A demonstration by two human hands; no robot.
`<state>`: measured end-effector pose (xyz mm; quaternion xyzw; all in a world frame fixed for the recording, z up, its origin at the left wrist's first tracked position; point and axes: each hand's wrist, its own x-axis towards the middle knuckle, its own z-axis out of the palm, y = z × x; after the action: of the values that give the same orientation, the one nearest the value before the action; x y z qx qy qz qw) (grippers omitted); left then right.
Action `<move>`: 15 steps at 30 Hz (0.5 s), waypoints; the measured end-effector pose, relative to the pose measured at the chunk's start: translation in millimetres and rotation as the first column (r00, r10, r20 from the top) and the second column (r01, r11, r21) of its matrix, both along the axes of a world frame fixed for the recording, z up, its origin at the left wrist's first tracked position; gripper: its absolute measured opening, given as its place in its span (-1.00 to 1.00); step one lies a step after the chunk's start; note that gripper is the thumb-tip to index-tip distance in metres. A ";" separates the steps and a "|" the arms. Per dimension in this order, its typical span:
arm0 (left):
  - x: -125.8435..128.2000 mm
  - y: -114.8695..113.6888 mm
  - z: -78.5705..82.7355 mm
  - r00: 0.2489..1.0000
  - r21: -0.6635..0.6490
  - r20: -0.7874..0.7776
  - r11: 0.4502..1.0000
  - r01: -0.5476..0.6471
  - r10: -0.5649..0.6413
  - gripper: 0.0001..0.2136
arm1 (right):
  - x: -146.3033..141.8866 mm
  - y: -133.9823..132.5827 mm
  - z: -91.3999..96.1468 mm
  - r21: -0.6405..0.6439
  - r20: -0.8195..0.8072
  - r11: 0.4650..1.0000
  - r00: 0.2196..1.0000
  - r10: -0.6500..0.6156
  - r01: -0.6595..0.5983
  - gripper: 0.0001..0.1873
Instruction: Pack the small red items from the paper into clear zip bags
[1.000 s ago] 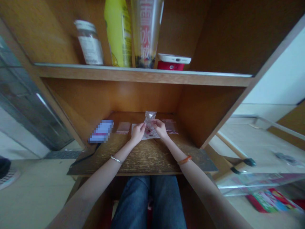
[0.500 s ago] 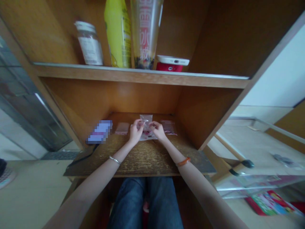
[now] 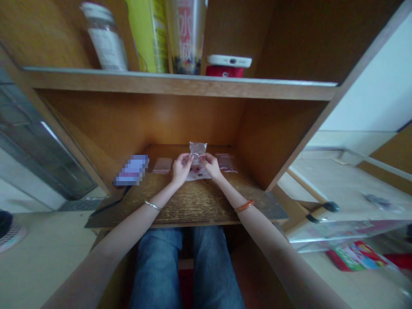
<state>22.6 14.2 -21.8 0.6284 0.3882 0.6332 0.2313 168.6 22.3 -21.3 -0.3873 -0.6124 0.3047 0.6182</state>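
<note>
As both hands meet at the middle of the wooden desk board (image 3: 189, 206), the left hand (image 3: 182, 168) and the right hand (image 3: 211, 166) pinch a small clear plastic bag (image 3: 198, 149) between their fingertips. Hands close together, near touching; the bag stands upright above them, gripped at its lower part. A small pale ring-like shape shows at the bag's lower end, too small to identify.

Directly under the hands lies a pink-printed packet (image 3: 197, 174), flat on the board. Just left of it, a flat pinkish sleeve (image 3: 162, 165); just right, a clear sleeve with pink print (image 3: 227, 163). Further left, a pixelated flat object (image 3: 131, 170) with a dark cable (image 3: 112, 204) running from it toward the board's edge.

Left wrist wears a metal bangle (image 3: 152, 206); right wrist, an orange bead bracelet (image 3: 243, 206). Blue jeans (image 3: 186, 266) show below the board.

Shelf above (image 3: 177, 83) holds a labelled jar (image 3: 104, 38), a yellow bottle (image 3: 148, 36), a tall printed tumbler with dark contents (image 3: 186, 38), and a red-and-white item (image 3: 228, 66). Lower right, beyond the desk, a glass-topped table (image 3: 350, 184) stands over a colourful printed package (image 3: 354, 256).
</note>
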 end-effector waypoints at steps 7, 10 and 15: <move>-0.1 1.2 -2.9 0.988 0.000 -0.110 0.994 -0.110 0.110 -0.80 | -4.2 3.7 -0.5 0.018 -0.020 0.998 0.998 -0.055 0.056 -0.77; -0.1 -0.5 -1.2 0.988 0.009 -0.083 0.992 -0.129 0.129 -0.81 | -7.7 3.5 0.3 0.033 -0.009 0.999 0.999 -0.036 0.036 -0.79; 1.8 -3.5 -0.6 0.989 0.034 -0.072 0.991 -0.130 0.133 -0.81 | -8.6 4.8 -0.9 0.050 0.010 0.998 0.999 -0.038 0.038 -0.82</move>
<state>24.4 10.7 -22.5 0.6277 0.4277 0.6291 0.1652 160.0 27.1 -22.1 -0.3850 -0.6156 0.2756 0.6300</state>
